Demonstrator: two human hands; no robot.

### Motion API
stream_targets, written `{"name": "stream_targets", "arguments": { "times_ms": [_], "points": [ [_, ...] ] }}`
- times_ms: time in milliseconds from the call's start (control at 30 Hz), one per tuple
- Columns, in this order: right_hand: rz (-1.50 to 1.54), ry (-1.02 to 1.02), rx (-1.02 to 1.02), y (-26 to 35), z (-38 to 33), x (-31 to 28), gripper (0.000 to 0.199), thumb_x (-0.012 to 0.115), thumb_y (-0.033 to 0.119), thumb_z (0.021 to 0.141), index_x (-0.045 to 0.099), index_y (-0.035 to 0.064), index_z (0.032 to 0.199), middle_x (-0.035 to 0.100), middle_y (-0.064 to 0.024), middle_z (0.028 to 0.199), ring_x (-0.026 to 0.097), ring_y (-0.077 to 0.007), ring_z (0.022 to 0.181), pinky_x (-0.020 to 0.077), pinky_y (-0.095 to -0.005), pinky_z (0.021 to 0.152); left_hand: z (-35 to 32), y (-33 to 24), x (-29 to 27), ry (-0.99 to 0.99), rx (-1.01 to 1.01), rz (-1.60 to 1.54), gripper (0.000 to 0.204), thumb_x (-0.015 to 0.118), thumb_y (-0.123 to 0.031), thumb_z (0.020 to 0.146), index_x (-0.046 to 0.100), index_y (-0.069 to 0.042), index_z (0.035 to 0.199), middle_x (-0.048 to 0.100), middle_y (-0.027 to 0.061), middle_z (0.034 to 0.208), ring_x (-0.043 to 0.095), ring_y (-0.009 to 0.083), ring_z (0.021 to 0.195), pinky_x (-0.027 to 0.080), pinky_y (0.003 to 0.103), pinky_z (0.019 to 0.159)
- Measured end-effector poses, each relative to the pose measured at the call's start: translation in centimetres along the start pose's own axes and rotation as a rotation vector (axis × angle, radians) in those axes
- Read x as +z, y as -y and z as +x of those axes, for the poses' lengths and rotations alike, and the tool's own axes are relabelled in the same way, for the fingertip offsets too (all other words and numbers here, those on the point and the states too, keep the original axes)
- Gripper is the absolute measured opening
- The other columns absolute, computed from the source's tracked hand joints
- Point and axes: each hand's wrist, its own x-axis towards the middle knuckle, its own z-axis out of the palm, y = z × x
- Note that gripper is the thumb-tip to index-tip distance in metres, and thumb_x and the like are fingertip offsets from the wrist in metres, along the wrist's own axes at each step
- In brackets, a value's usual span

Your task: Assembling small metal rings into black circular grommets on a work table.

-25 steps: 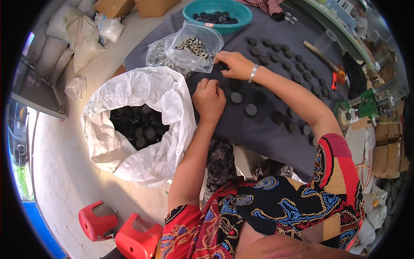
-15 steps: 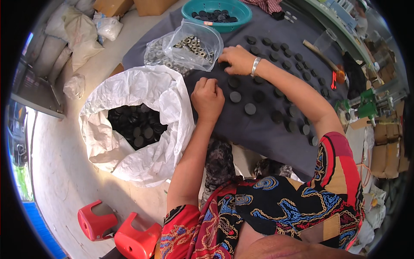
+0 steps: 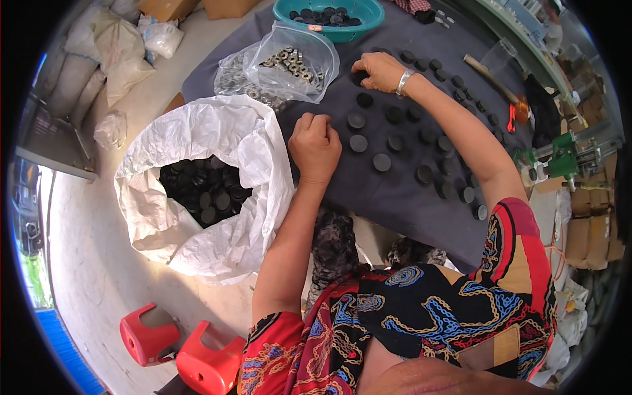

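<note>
Over the dark cloth (image 3: 263, 36) at the far middle, my right hand (image 3: 380, 71) pinches a round black disc (image 3: 359, 78) at its fingertips. Several like it lie spaced in rows on the cloth, among them a disc (image 3: 364, 100) just nearer me and another disc (image 3: 381, 162) closest to my left hand's side. My left hand (image 3: 314, 146) is closed by the table's left edge, beside the white sack; whatever its curled fingers hold is hidden. Left of it, the open white woven sack (image 3: 266, 125) contains many black discs (image 3: 209, 197).
A clear plastic bag (image 3: 326, 49) of small metal rings sits beyond my left hand. Behind it is a teal basin (image 3: 375, 14) with black discs. A wooden-handled hammer (image 3: 490, 76) lies at right, near a green metal device (image 3: 563, 158). Red stools (image 3: 210, 359) stand lower left.
My right hand has moved away from me and to the right, leaving a black disc on the cloth where it was. My left hand stays closed in nearly the same spot.
</note>
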Motion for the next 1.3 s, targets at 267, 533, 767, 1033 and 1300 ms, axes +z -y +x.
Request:
{"name": "stream_targets", "arguments": {
  "times_ms": [267, 533, 767, 1033, 1300],
  "points": [
    [-0.021, 0.049, -0.004, -0.3, 0.7, -0.1, 0.034, 0.071, 0.009, 0.067, 0.070, 0.0017, 0.100, 0.068, -0.0201, 0.093, 0.065, -0.0348, 0.090, 0.0511, -0.0423, 0.081, 0.0, -0.2, -0.1, 0.016, -0.022, 0.000, 0.010, 0.063, 0.001, 0.070, 0.064, -0.005, 0.077, 0.057, 0.0091, 0.072, 0.059, 0.0287, 0.065, 0.047, 0.039, 0.057],
    [-0.212, -0.026, 0.021, -1.7, 0.2, 0.5, 0.020, 0.067, 0.014, 0.076, 0.070, 0.0055, 0.093, 0.067, -0.0142, 0.092, 0.064, -0.0301, 0.093, 0.0464, -0.0447, 0.082, -0.1, -0.1, -0.2, 0.015, -0.015, 0.005, 0.008, 0.063, 0.000, 0.070, 0.064, -0.005, 0.077, 0.059, 0.0093, 0.074, 0.060, 0.0301, 0.067, 0.048, 0.040, 0.059],
    [-0.189, -0.215, 0.069, -2.0, -0.3, -0.3, 0.021, 0.065, 0.017, 0.079, 0.069, 0.0066, 0.096, 0.067, -0.0133, 0.092, 0.064, -0.0306, 0.091, 0.0459, -0.0443, 0.082, 0.1, -0.3, -0.2, 0.010, -0.008, -0.008, 0.009, 0.062, 0.000, 0.071, 0.064, -0.005, 0.077, 0.058, 0.0100, 0.075, 0.060, 0.0306, 0.070, 0.048, 0.041, 0.060],
    [0.157, -0.446, 0.088, -2.1, 4.9, -5.8, 0.020, 0.063, 0.012, 0.079, 0.070, 0.0041, 0.096, 0.067, -0.0162, 0.094, 0.064, -0.0332, 0.087, 0.0498, -0.0413, 0.078, 0.0, -0.1, -0.2, 0.013, -0.019, -0.027, 0.009, 0.062, 0.002, 0.071, 0.063, -0.004, 0.077, 0.057, 0.0104, 0.073, 0.058, 0.0299, 0.065, 0.046, 0.040, 0.057],
    [-0.015, -0.032, 0.204, -6.0, 15.5, -2.9, 0.033, 0.066, 0.010, 0.078, 0.068, 0.0063, 0.111, 0.067, -0.0141, 0.110, 0.062, -0.0300, 0.105, 0.0476, -0.0390, 0.093, -0.2, -0.6, -0.7, 0.022, -0.041, -0.093, 0.013, 0.062, 0.006, 0.070, 0.063, -0.003, 0.080, 0.056, 0.0104, 0.072, 0.058, 0.0285, 0.062, 0.045, 0.038, 0.053]
  ]
}}
